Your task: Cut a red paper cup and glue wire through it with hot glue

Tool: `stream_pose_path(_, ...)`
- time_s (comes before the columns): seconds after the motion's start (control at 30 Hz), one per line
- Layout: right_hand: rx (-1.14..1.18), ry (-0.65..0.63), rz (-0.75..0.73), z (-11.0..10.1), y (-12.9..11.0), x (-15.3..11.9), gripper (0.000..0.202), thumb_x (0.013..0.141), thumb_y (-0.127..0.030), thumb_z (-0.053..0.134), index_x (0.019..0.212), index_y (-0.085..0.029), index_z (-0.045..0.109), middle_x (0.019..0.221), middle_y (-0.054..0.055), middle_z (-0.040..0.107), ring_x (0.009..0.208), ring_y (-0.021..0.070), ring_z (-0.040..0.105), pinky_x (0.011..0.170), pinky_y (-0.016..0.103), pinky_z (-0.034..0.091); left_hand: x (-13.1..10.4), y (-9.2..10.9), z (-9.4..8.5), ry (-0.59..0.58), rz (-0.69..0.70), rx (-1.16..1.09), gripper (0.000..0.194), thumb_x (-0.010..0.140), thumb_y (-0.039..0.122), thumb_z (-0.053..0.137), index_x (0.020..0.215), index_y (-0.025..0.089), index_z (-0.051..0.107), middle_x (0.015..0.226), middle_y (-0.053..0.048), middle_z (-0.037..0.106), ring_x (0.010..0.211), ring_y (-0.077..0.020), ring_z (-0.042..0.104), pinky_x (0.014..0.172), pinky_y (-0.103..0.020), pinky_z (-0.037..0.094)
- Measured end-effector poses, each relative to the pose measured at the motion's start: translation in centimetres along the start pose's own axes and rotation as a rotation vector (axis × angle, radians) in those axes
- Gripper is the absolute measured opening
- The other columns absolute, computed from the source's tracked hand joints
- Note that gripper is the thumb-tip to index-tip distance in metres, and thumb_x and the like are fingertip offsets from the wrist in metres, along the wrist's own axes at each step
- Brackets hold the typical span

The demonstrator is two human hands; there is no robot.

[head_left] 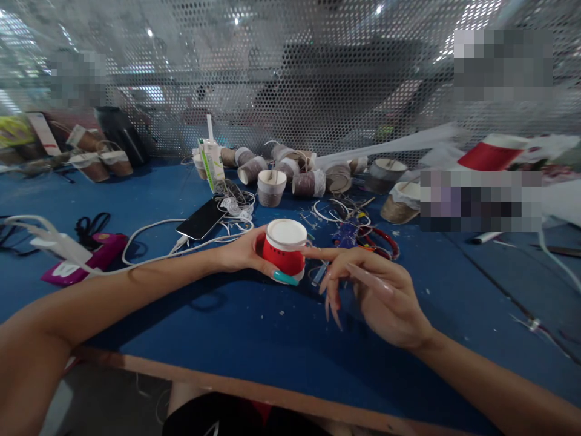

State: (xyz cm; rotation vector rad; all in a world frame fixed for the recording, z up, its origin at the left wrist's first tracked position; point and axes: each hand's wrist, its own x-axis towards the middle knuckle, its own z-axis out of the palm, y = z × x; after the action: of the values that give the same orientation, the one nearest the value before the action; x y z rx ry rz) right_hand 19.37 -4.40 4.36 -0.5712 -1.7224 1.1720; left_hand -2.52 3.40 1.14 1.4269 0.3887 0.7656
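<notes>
A red cup (pixel 282 257) with a white base facing up stands near the middle of the blue table (pixel 267 333). My left hand (pixel 247 251) is wrapped round its left side, the thumb with a teal nail across the front. A row of small dark marks shows on the red wall. My right hand (pixel 376 290) is at the cup's right side, its index finger stretched out and touching the cup near the white rim. The other fingers of that hand are apart and loosely bent, with nothing between them.
Several brown and white cups (pixel 271 188) lie or stand along the back. A phone (pixel 202 218), white cables and a purple case (pixel 91 260) are at the left. Red-handled pliers (pixel 385 242) and loose wire lie right of centre. A perforated metal screen (pixel 290 79) rises behind.
</notes>
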Motion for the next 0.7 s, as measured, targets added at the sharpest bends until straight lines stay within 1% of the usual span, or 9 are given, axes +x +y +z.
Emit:
stream_pose_path(0.1, 0.161, 0.023, 0.057, 0.24, -0.39, 0.33, 0.025, 0.090, -0.036, 0.049, 0.083, -0.019, 0.065, 0.112, 0.013, 0.069, 0.046, 0.0104, 0.056, 0.040, 0.028, 0.046, 0.03, 0.19, 0.10, -0.011, -0.002, 0.004, 0.067, 0.050, 0.005, 0.083, 0.112, 0.018, 0.060, 0.115, -0.009, 0.068, 0.110, -0.0249, 0.062, 0.102, -0.043, 0.042)
stream_pose_path(0.2, 0.214, 0.007, 0.095, 0.25, -0.44, 0.59, 0.026, 0.090, -0.034, 0.049, 0.079, -0.017, 0.065, 0.110, 0.013, 0.070, 0.045, 0.0102, 0.056, 0.039, 0.027, 0.046, 0.06, 0.27, 0.16, -0.028, 0.007, 0.000, 0.067, 0.049, 0.004, 0.083, 0.111, 0.018, 0.060, 0.114, -0.009, 0.068, 0.110, -0.0252, 0.062, 0.101, -0.043, 0.043)
stream_pose_path(0.37, 0.227, 0.015, 0.101, 0.16, -0.13, 0.66, 0.025, 0.091, -0.030, 0.047, 0.079, -0.018, 0.065, 0.111, 0.012, 0.070, 0.046, 0.0099, 0.056, 0.039, 0.026, 0.046, 0.04, 0.11, -0.05, 0.006, -0.009, 0.032, 0.072, 0.047, 0.005, 0.085, 0.112, 0.019, 0.058, 0.113, -0.007, 0.068, 0.110, -0.0236, 0.061, 0.104, -0.044, 0.040)
stream_pose_path(0.53, 0.208, 0.029, 0.094, 0.25, -0.17, 0.68, 0.027, 0.091, -0.032, 0.047, 0.078, -0.017, 0.065, 0.110, 0.012, 0.070, 0.045, 0.0094, 0.056, 0.039, 0.026, 0.046, 0.02, -0.08, -0.29, 0.002, -0.006, 0.040, 0.074, 0.046, 0.008, 0.087, 0.113, 0.019, 0.057, 0.114, -0.008, 0.066, 0.111, -0.0247, 0.060, 0.106, -0.046, 0.038)
stream_pose_path(0.7, 0.213, 0.023, 0.098, 0.20, -0.18, 0.76, 0.026, 0.091, -0.033, 0.048, 0.078, -0.017, 0.064, 0.110, 0.013, 0.070, 0.045, 0.0088, 0.056, 0.040, 0.025, 0.046, 0.01, -0.02, -0.22, 0.004, -0.003, 0.051, 0.074, 0.047, 0.007, 0.086, 0.114, 0.018, 0.056, 0.114, -0.008, 0.066, 0.112, -0.0252, 0.060, 0.107, -0.048, 0.037)
